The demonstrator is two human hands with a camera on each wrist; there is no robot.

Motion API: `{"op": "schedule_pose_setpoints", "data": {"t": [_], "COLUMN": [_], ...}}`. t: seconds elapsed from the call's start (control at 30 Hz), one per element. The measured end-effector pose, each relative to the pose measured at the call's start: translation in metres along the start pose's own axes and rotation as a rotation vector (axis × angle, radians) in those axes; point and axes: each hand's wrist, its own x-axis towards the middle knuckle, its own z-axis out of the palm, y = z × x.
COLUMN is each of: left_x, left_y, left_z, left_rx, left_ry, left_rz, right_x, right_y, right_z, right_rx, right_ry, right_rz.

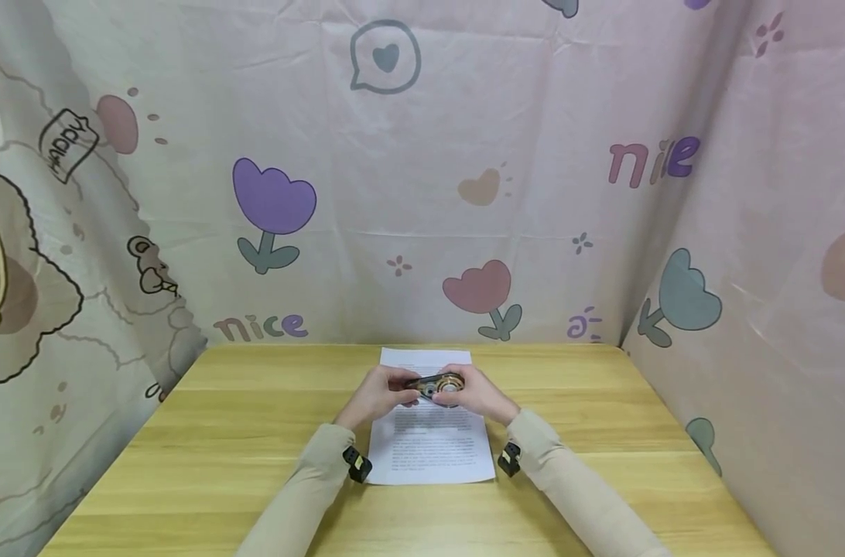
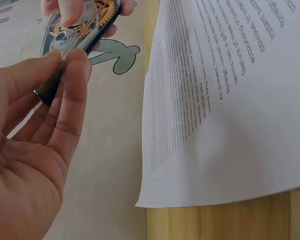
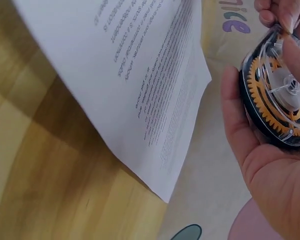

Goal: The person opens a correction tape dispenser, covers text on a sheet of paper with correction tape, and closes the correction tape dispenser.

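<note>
Both hands hold a correction tape (image 1: 450, 382) above a printed sheet of paper (image 1: 439, 456). Its clear housing shows an orange toothed wheel in the right wrist view, set in a dark rim. My left hand (image 1: 377, 398) pinches the narrow end between thumb and fingers. My right hand (image 1: 480, 394) grips the wide, rounded end, with the thumb over the clear face and fingers around the dark edge. In the left wrist view, the left fingers (image 2: 75, 95) cover part of the narrow tip, so its details are hidden.
The sheet lies on a light wooden table (image 1: 255, 433), its text running across most of it. A patterned cloth (image 1: 395, 155) hangs behind the table and along both sides. Each wrist wears a small black camera (image 1: 357, 464).
</note>
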Motion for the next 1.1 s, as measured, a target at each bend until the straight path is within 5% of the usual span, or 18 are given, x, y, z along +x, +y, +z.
{"op": "schedule_pose_setpoints", "data": {"t": [0.27,0.43,0.83,1.1], "left_x": [0.002,0.005,0.0,-0.007], "left_y": [0.001,0.004,0.0,-0.009], "left_z": [0.003,0.002,-0.004,-0.016], "left_rx": [0.02,0.044,0.186,0.338], "left_ry": [0.014,0.007,0.063,0.078], "left_rz": [0.055,0.069,0.076,0.063], "right_x": [0.004,0.002,0.0,-0.005], "right_y": [0.012,0.004,0.011,0.016], "right_z": [0.006,0.007,-0.002,-0.01], "right_rx": [-0.297,-0.422,-0.449,-0.44], "right_ry": [0.041,0.073,0.112,0.116], "right_rz": [-0.088,-0.064,-0.029,0.114]}}
